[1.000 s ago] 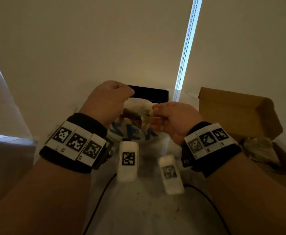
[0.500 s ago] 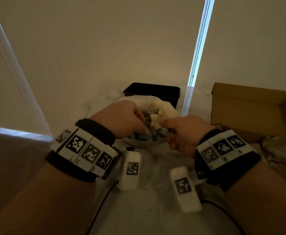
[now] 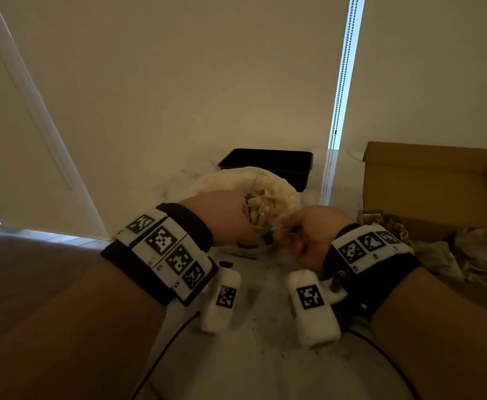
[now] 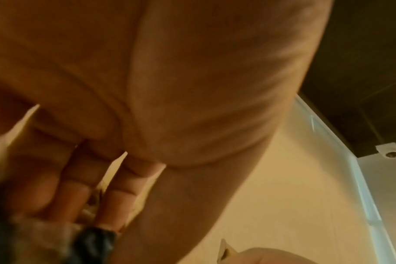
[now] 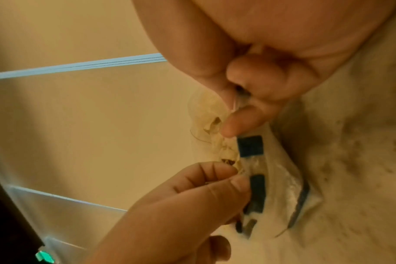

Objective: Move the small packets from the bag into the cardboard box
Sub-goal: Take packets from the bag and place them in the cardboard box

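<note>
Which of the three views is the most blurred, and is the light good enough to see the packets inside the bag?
Left wrist view: most blurred, the left hand fills it. Head view: dim and warm; packets in the bag show only as pale shapes. Right wrist view: sharper, the right hand pinches the bag's edge.

Thin clear plastic bag [image 3: 276,192], matt cardboard box [image 3: 427,186], glossy black tray [image 3: 265,161]

Black tray [image 3: 265,161] blocks behind bag [image 3: 276,192]; cardboard box [image 3: 427,186] walls right.

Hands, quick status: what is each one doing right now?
Left hand: fingers curled, pinching the near rim of the bag.
Right hand: thumb and fingers pinching the bag's rim on the other side.
</note>
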{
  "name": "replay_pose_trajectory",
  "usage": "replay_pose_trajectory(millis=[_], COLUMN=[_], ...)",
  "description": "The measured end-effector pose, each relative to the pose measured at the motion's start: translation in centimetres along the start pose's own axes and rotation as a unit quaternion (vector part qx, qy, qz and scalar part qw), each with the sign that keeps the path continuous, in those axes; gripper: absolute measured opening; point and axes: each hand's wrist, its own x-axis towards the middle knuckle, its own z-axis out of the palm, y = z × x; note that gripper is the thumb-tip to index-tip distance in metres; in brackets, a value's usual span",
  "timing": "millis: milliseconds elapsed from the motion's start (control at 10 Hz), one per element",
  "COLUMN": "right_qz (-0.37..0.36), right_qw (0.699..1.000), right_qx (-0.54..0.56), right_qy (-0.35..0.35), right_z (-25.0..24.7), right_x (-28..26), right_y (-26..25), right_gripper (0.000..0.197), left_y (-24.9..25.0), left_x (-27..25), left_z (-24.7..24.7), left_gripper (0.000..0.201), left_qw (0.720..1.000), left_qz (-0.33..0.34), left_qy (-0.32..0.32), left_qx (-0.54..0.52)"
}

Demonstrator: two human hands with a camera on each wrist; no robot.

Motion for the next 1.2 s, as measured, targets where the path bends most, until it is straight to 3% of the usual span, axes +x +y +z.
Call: replay_pose_trajectory(millis=[100,200,300,400,500,600,700,800,900,1000,1100,1200], right_qz=[-0.010,-0.039,-0.053,-0.047,-0.023,0.007,0.018,0.010,0.009,0.018,0.035,0.035], right_qw=[0.994,0.977,0.965,0.966,0.976,0.980,0.981,0.982,0.982,0.977,0.978,0.978], right_qx=[0.107,0.205,0.251,0.249,0.211,0.188,0.183,0.181,0.186,0.211,0.205,0.205], right_qy=[0.000,-0.039,-0.053,-0.050,-0.053,-0.064,-0.062,-0.051,-0.032,-0.021,-0.012,-0.037], right_z=[-0.1,0.4,1.2,1.6,1.5,1.2,1.1,1.2,1.4,1.1,0.6,0.3], right_x=[0.0,0.1,0.2,0.1,-0.2,-0.3,0.1,0.5,0.7,0.8,0.5,0.6], right_y=[-0.3,-0.4,-0.2,0.2,0.4,0.5,0.6,0.7,0.8,0.7,0.4,0.5], right_gripper=[0.008,0.016,0.020,0.020,0.019,0.027,0.044,0.040,0.028,0.029,0.020,0.031], left_y=[-0.7,-2.5,-2.5,-1.6,-1.0,-0.4,0.1,0.1,0.3,-0.1,-1.2,-0.4], left_x=[-1.0,-1.5,-1.5,-0.7,0.6,1.8,2.4,2.9,3.0,3.0,3.3,2.1], left_z=[-0.2,-0.7,-0.2,1.1,2.3,3.2,3.7,3.7,3.7,3.8,3.2,1.2], left_gripper=[0.025,0.046,0.070,0.061,0.021,0.019,0.020,0.027,0.026,0.023,0.023,0.011], left_qw=[0.987,0.973,0.947,0.871,0.768,0.714,0.694,0.640,0.637,0.726,0.818,0.811], left_qz=[-0.037,-0.133,-0.197,-0.198,-0.168,-0.166,-0.177,-0.211,-0.224,-0.226,-0.186,-0.175], left_qy=[0.111,0.133,0.004,-0.034,0.007,0.021,0.031,0.004,-0.004,0.003,0.046,0.107], left_qx=[-0.106,-0.132,-0.255,-0.448,-0.618,-0.680,-0.697,-0.739,-0.737,-0.649,-0.543,-0.548])
